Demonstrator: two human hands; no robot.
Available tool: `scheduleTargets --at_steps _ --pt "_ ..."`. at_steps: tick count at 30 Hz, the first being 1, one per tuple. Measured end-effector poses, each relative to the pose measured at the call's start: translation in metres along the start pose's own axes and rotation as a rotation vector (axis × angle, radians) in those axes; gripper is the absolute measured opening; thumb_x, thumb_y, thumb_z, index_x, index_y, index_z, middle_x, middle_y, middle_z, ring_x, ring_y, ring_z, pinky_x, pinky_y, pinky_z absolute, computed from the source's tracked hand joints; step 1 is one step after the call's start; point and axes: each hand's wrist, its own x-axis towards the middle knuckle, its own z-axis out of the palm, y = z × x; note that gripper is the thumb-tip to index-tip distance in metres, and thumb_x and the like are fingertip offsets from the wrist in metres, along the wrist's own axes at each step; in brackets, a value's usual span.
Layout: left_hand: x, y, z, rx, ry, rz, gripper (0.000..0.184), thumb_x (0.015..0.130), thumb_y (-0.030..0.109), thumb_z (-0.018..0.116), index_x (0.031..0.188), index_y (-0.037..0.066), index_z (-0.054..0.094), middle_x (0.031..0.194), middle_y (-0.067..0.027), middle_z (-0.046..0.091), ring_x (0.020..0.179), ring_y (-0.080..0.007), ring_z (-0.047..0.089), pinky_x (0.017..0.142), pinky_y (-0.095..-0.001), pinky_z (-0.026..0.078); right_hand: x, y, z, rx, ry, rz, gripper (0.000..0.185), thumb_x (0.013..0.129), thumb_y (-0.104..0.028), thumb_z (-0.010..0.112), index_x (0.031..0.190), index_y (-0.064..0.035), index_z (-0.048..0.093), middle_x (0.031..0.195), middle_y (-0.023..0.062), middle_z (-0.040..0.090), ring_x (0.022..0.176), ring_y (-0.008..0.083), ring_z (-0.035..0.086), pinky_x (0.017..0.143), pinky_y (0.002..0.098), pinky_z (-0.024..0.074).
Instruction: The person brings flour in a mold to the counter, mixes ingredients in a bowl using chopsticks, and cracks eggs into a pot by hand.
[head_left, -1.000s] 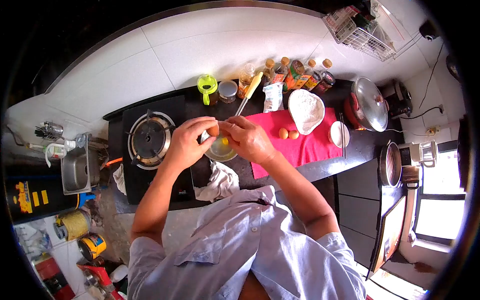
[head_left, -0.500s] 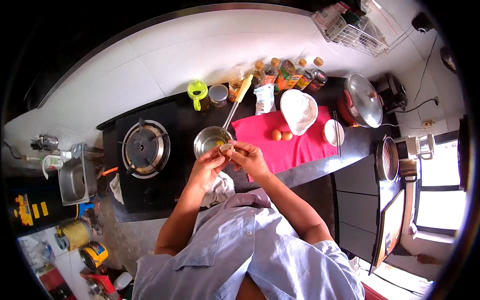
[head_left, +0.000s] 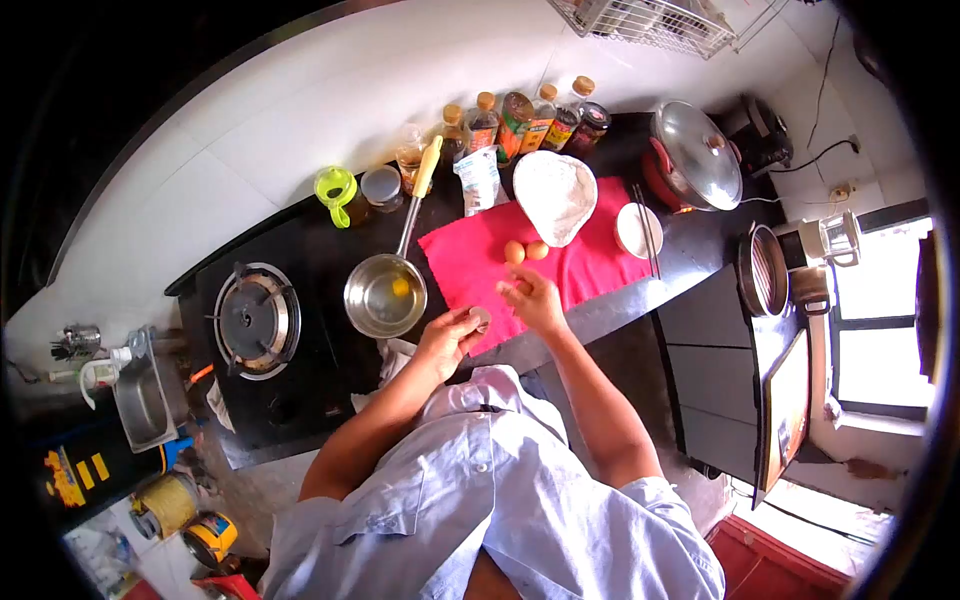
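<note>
A cracked eggshell [head_left: 481, 320] is in the fingers of my left hand [head_left: 447, 341], just right of the saucepan. My right hand [head_left: 535, 303] is over the red cloth [head_left: 455, 255], its fingers apart and slightly curled, with nothing seen in them. Two brown eggs [head_left: 514, 252] lie side by side just beyond its fingertips, not touched. Inside the steel saucepan [head_left: 362, 305] is an egg yolk [head_left: 401, 287] in clear egg white. The pan's yellow handle [head_left: 428, 168] points away toward the wall.
A gas burner [head_left: 256, 321] is at left. On the cloth stand a bowl of white powder [head_left: 556, 195] and a small white bowl [head_left: 632, 238] with chopsticks [head_left: 648, 225] across it. Bottles [head_left: 483, 122] line the wall. A lidded red pot [head_left: 700, 160] is at right.
My hands have parted and moved away from over the pan. The eggshell is now in my left hand alone, and my right hand has moved toward the two eggs. The view has shifted.
</note>
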Motion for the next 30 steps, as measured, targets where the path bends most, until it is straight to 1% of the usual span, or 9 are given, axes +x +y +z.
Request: scheduleTargets --at_steps 2,6,10,17,20,23,25,28,30 --pt "0.028 -0.024 -0.016 0.045 0.014 -0.035 0.028 0.099 0.006 0.065 0.127 0.001 0.062 0.116 -0.0113 0.069 0.104 -0.0214 0.070 0.095 -0.0348 0.059 0.023 0.008 -0.012 -0.567 0.130 -0.185 0.050 0.085 -0.017 0.079 0.132 -0.0114 0.064 0.114 0.0128 0.068 0.084 0.0267 0.071 0.070 0.0411 0.0590" --pt "0.049 -0.039 -0.013 0.268 0.187 -0.071 0.034 0.099 0.010 0.067 0.131 0.002 0.060 0.113 -0.0102 0.070 0.096 -0.0184 0.070 0.082 -0.0342 0.062 0.058 0.016 -0.007 -0.781 0.099 -0.178 0.046 0.087 -0.019 0.070 0.132 -0.0174 0.062 0.122 0.0129 0.063 0.102 0.0389 0.067 0.081 0.0512 0.0588" --pt "0.051 -0.039 0.000 0.577 0.328 -0.049 0.043 0.096 0.015 0.071 0.136 0.004 0.060 0.108 -0.0071 0.070 0.084 -0.0156 0.069 0.064 -0.0336 0.062 0.074 0.030 0.006 -0.837 0.162 -0.150 0.030 0.086 -0.022 0.070 0.115 -0.0188 0.061 0.120 0.0125 0.063 0.107 0.0400 0.064 0.078 0.0519 0.0590" --pt "0.030 -0.033 0.002 0.913 0.342 0.080 0.048 0.093 0.020 0.074 0.137 0.005 0.061 0.101 -0.0070 0.068 0.067 -0.0152 0.066 0.048 -0.0329 0.058 0.065 0.011 0.008 -0.730 0.148 -0.178 0.038 0.086 -0.024 0.072 0.122 -0.0172 0.063 0.113 0.0140 0.068 0.102 0.0391 0.068 0.080 0.0506 0.0583" --pt "-0.002 -0.013 0.012 0.914 0.334 0.207 0.046 0.096 0.017 0.070 0.138 0.004 0.059 0.099 -0.0064 0.068 0.069 -0.0151 0.067 0.049 -0.0313 0.058 0.041 -0.013 0.014 -0.479 0.221 -0.336 0.045 0.083 -0.024 0.076 0.125 -0.0103 0.064 0.113 0.0172 0.069 0.097 0.0390 0.069 0.081 0.0451 0.0582" --pt "-0.021 0.008 0.017 0.610 0.239 0.269 0.041 0.099 0.015 0.064 0.138 0.002 0.058 0.101 -0.0066 0.068 0.071 -0.0150 0.069 0.052 -0.0301 0.058 0.010 -0.062 0.017 -0.258 0.135 -0.395 0.045 0.082 -0.018 0.078 0.123 -0.0067 0.065 0.110 0.0187 0.070 0.096 0.0381 0.069 0.082 0.0438 0.0575" --pt "-0.041 0.033 0.027 0.208 0.101 0.188 0.042 0.104 0.030 0.064 0.137 0.005 0.058 0.109 -0.0072 0.068 0.086 -0.0165 0.071 0.069 -0.0323 0.061 -0.006 -0.086 0.022 -0.197 0.090 -0.438 0.046 0.079 -0.012 0.079 0.122 -0.0037 0.065 0.109 0.0197 0.069 0.096 0.0385 0.069 0.082 0.0438 0.0573" --pt "-0.064 0.062 0.033 -0.162 -0.091 0.191 0.047 0.104 0.036 0.062 0.143 0.010 0.053 0.130 -0.0069 0.064 0.106 -0.0190 0.068 0.099 -0.0369 0.053 -0.024 -0.113 0.037 -0.161 -0.027 -0.539 0.047 0.078 -0.009 0.079 0.123 -0.0050 0.065 0.111 0.0192 0.068 0.101 0.0398 0.068 0.084 0.0445 0.0576" --pt "-0.071 0.069 0.031 -0.177 -0.088 0.239 0.046 0.104 0.034 0.063 0.142 0.011 0.054 0.129 -0.0065 0.064 0.106 -0.0183 0.068 0.099 -0.0358 0.053 -0.032 -0.123 0.052 -0.217 -0.067 -0.599 0.049 0.077 -0.009 0.080 0.124 -0.0064 0.066 0.113 0.0188 0.067 0.105 0.0392 0.067 0.085 0.0445 0.0575"
